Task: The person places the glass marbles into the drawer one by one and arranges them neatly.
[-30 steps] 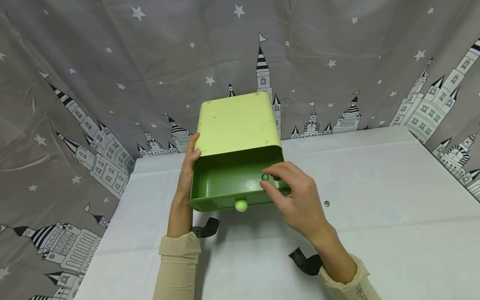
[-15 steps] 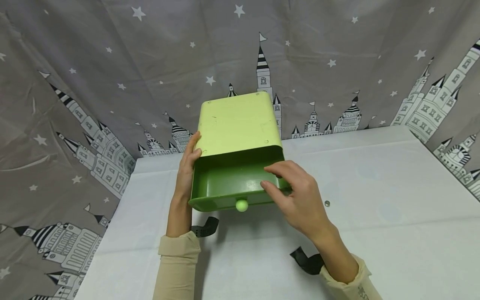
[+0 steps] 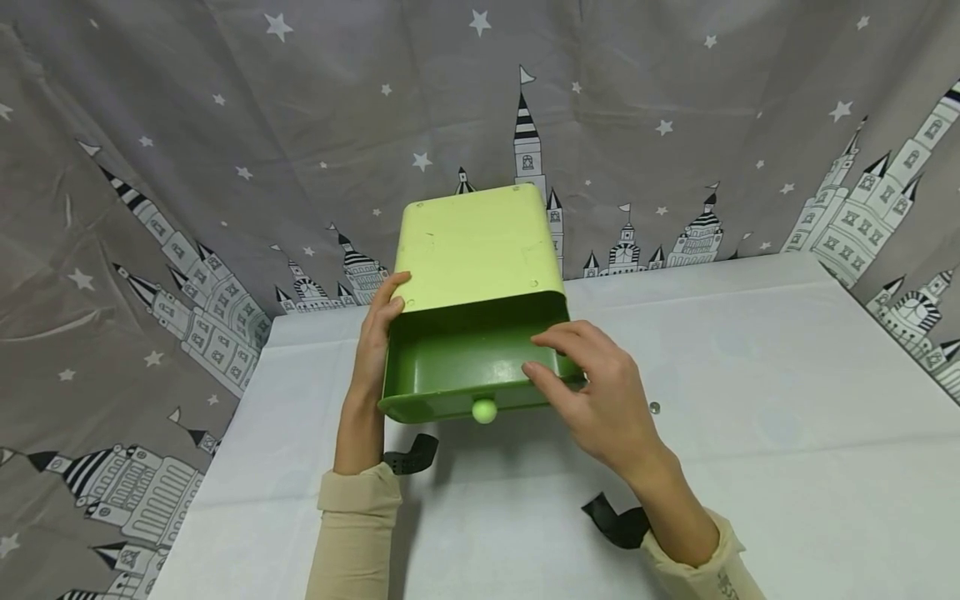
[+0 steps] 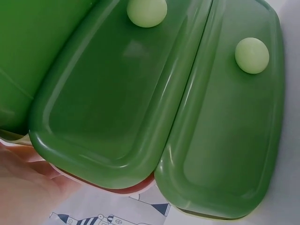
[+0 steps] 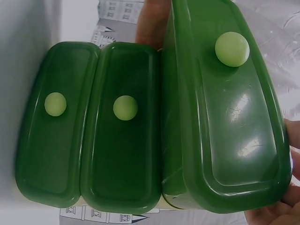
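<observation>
A small chest of drawers (image 3: 476, 246) with a pale green top and darker green drawers stands in front of me. Its top drawer (image 3: 450, 358) is pulled out, and the inside that shows is bare. Pale round knobs sit on the drawer fronts. My left hand (image 3: 371, 342) lies along the chest's left side, fingertips at the top edge. Over the drawer's right corner is my right hand (image 3: 600, 392), thumb and forefinger apart with nothing between them. Its other fingers are partly hidden; the right wrist view shows fingertips (image 5: 276, 213) beside the drawer's end.
A small clear glass bead (image 3: 655, 407) lies on the white tablecloth (image 3: 750, 467), right of my right hand. Behind the table hangs a grey curtain (image 3: 637, 83) printed with castles and stars. The two lower drawers (image 5: 55, 140) are closed. Black pieces stick out at both wrists.
A green glass bead was between my right thumb and forefinger a second ago; it has been let go and is out of sight. Both hands and the chest have hardly moved.
</observation>
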### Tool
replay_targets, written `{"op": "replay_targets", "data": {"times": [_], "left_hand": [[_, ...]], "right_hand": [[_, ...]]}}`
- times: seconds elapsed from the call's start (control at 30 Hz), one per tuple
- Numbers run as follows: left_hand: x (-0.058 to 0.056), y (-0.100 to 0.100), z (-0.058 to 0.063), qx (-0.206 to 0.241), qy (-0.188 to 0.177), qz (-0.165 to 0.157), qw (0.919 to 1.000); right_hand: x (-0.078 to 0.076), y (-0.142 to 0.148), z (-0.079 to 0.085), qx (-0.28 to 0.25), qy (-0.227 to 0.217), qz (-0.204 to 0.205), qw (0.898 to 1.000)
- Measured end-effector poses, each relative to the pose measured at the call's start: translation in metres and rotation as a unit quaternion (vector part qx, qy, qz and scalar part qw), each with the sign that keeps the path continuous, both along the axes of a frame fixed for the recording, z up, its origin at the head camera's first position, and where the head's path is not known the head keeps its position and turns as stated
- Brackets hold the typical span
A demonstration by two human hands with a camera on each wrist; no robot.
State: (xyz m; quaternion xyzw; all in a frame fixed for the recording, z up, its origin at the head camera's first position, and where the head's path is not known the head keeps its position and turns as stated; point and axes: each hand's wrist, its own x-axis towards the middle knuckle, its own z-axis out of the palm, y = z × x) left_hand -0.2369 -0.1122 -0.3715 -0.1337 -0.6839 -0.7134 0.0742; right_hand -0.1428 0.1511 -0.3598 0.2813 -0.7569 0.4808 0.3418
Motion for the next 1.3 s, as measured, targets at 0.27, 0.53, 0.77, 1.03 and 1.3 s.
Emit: {"op": "replay_targets", "data": {"times": [0.27,0.53,0.77,1.03,1.3], "left_hand": [[-0.002,-0.002,-0.002,-0.004,0.004,-0.002,1.0000],[-0.004,0.001,-0.002,-0.004,0.005,-0.013,0.9999],[-0.001,-0.001,-0.002,0.009,-0.008,-0.012,0.9999],[0.000,-0.003,-0.002,-0.002,0.001,-0.003,1.0000],[-0.001,-0.003,-0.003,0.009,-0.002,-0.011,0.9999]], "right_hand": [[-0.002,0.018,0.005,-0.002,-0.007,-0.021,1.000],[-0.008,0.057,0.004,0.012,-0.047,-0.023,0.999],[-0.015,0.087,-0.003,0.041,-0.114,-0.025,0.992],[-0.019,0.136,-0.021,0.075,-0.210,-0.059,0.973],[-0.024,0.165,-0.038,0.072,-0.248,-0.056,0.964]]}}
